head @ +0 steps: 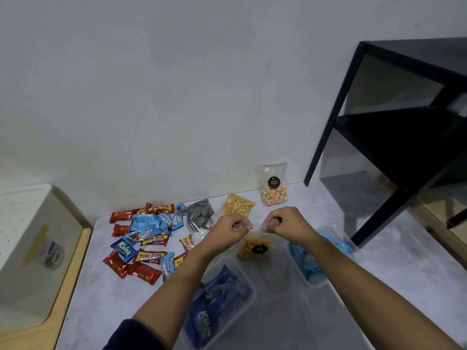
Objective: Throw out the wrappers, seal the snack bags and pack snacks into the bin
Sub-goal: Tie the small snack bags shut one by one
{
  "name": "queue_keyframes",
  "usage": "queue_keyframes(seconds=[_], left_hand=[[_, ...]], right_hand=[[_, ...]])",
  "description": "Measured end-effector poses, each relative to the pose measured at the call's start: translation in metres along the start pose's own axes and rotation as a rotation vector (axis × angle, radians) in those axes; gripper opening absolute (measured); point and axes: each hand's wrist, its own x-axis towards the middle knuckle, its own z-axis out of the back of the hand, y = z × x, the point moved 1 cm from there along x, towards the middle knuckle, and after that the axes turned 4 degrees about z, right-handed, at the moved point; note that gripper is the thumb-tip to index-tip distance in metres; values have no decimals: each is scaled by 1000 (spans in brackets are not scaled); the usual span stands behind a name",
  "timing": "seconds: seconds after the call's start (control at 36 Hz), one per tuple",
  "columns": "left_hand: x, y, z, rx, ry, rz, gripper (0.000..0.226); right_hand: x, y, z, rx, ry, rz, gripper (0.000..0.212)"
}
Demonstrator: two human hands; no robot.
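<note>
Hands meet above a grey table [379, 286], where the left hand [233, 227] and the right hand [285, 223] each pinch the top strip of a clear snack bag [254, 247]. Both sets of fingers are curled tight on the plastic, the two grips close together but not touching. The bag hangs below them with its yellow contents and round black label sagging toward the table. Whether its bottom touches the surface cannot be told, and the strip is too fine to show whether it is pressed closed.

Two clear bins sit just below the bag. The nearer bin [252, 296] lies under the left forearm and holds blue wrapped packs; its near end is cut off by the picture's lower edge. The second bin [294, 261], under the right forearm, also holds something blue, blurred through the plastic. Bare tabletop shows between the bins and toward the near right.

Left of the hands, a loose heap of snack bars [141, 238] in red, blue and yellow wrappers spreads toward the table's left edge. Behind the hands lie a bag of black-and-white spiral snacks [201, 214] and a bag of pale nuts [237, 203]. A pouch of pink and yellow biscuits [274, 188] stands against the wall. A black shelf frame [328, 147] stands on the table's right side. A white box [32, 248] sits beyond the left edge on a wooden ledge [73, 286].
</note>
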Motion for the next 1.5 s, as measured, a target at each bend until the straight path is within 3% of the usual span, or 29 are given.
queue_keyframes(seconds=[0.22,0.39,0.58,0.75,0.92,1.06,1.11,1.17,1.28,1.5], left_hand=[[4,-7,-4,75,-27,-46,14],[3,-5,-7,141,-77,-78,12],[2,-4,-9,145,-143,-115,13],[1,-7,-5,58,-132,-125,13],[-7,-9,-15,12,-345,-66,29],[-22,-7,-31,-185,-602,20,12],[-27,-11,-37,-333,-592,87,4],[-28,-12,-43,-442,-534,147,10],[-23,-10,-51,-475,-446,211,24],[-15,-2,-49,-595,-351,256,18]], right_hand=[[-1,-3,1,-14,20,4,18],[-4,-8,3,21,-15,-29,8],[-3,-10,3,3,-6,-54,20],[-4,-10,6,25,-79,-71,6],[-3,-13,1,55,-125,-76,8],[-6,-19,-4,84,-166,-38,6],[-6,-21,-4,87,-173,-24,5],[-6,-22,-5,89,-166,-13,5],[-8,-20,-7,48,-109,56,5],[-8,-22,-6,-101,-45,195,4]])
